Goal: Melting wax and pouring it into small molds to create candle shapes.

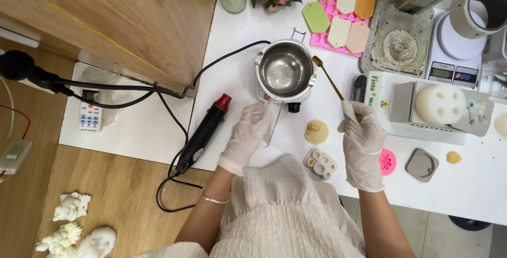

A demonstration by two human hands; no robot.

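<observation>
White tabletop (248, 25) is spreading across the middle and right of your view, with wooden flooring (121, 194) bordering it on the left. On that floor, pale sculpted figures (74, 226) are lying at the lower left, and a white power strip (90, 114) is sitting further up on a white sheet. A black heat gun (203, 134) with a red nozzle is lying at the table's left edge, its cord looping onto the floor.

Your left hand (246, 135), gloved in white, is resting near the long wire handle (273, 126) of the steel melting pot (285, 70); the fingers are curling loosely, and you are not visibly gripping anything (contact with the handle cannot be confirmed). The pot is standing on a small warmer, just beyond that hand.

Your right hand (362, 144), also gloved, is pinching a gold spoon (327, 77), whose bowl is hovering beside the pot's right rim. Between your hands, a tan hexagonal wax piece (317, 131) and a small white mould (320, 164) are lying on the table.

Further right, a pink mould tray (340, 15) carrying pastel hexagons, a digital scale (449, 70), a round white mould (440, 104) and a grey square lid (422, 164) are standing.
</observation>
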